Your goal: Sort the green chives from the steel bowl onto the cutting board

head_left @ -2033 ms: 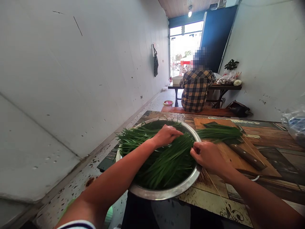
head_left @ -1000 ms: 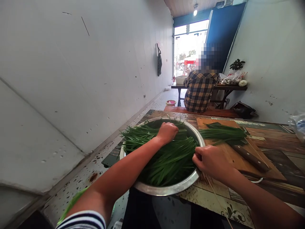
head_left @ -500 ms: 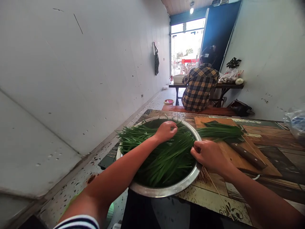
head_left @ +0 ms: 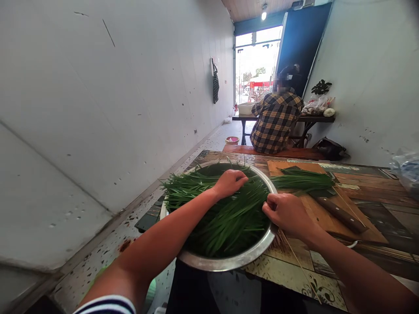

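Note:
A wide metal bowl [head_left: 225,264] at the table's near edge is heaped with long, flat green leaves that look like garlic chives [head_left: 225,222]. Over the heap is my left hand [head_left: 231,183], its thumb and fingers pinched together; whatever lies between them is too small to make out. At the bowl's right rim my right hand [head_left: 284,211] is closed, its curled fingertips against the ends of the chives. Below that hand a thin wooden stick [head_left: 301,266] slants over the table.
Right of the bowl, a wooden cutting board [head_left: 321,213] carries more chives [head_left: 304,180] and a knife [head_left: 340,213]. A plastic bag [head_left: 406,172] lies at the far right. Beyond the table a person in a plaid shirt [head_left: 276,122] sits on a bench [head_left: 235,149].
My left hand has shifted slightly right and down over the chives, still pinched. My right hand has hardly moved. The seated person's head has turned and moved a little to the right.

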Motion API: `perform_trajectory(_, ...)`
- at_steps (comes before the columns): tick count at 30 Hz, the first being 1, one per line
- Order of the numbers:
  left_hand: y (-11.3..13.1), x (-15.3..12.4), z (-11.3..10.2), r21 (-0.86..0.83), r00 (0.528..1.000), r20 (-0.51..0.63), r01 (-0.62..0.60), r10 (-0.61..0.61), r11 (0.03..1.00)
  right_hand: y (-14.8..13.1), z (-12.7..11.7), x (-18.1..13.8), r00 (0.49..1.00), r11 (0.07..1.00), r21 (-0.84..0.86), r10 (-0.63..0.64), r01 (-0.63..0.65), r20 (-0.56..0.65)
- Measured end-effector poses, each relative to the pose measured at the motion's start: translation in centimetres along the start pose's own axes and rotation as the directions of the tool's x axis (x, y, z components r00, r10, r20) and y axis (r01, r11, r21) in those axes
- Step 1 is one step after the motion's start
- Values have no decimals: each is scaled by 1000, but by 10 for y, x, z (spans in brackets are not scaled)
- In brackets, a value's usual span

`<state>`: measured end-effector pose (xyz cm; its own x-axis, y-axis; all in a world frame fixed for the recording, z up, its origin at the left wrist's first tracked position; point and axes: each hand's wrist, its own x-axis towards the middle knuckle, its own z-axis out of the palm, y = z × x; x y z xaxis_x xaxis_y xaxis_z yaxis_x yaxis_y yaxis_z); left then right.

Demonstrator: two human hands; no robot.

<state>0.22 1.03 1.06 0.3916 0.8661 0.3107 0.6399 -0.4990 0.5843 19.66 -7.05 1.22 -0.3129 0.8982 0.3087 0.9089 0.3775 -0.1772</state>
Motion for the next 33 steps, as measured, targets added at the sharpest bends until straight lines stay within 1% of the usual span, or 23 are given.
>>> perform_trajectory(8, 0, -1, 1, -35, 1000, -23, -19, 19, 999, 1, 0, 0, 1000, 1000, 3, 8, -8, 1)
perform_trajectory(14, -3, 0, 3, -19, 999, -32, -28, 27, 999, -1, 0, 1, 1000, 1000, 2, 17, -17, 8)
perform_trajectory(24, -4, 0, 5, -53, 998, -26, -60, 58, 997, 0, 0, 0, 1000, 999, 27, 19, -20, 24)
perform_trajectory(28, -4, 0, 5, -71, 996, -72, -51, 46, 996, 0, 0, 0, 1000, 999, 27, 16, -17, 24)
perform_trajectory(33, -3, 1, 4, -48, 981, -193, -16, 6, 999, 1, 2, 1, 1000, 1000, 28, 9, -9, 6)
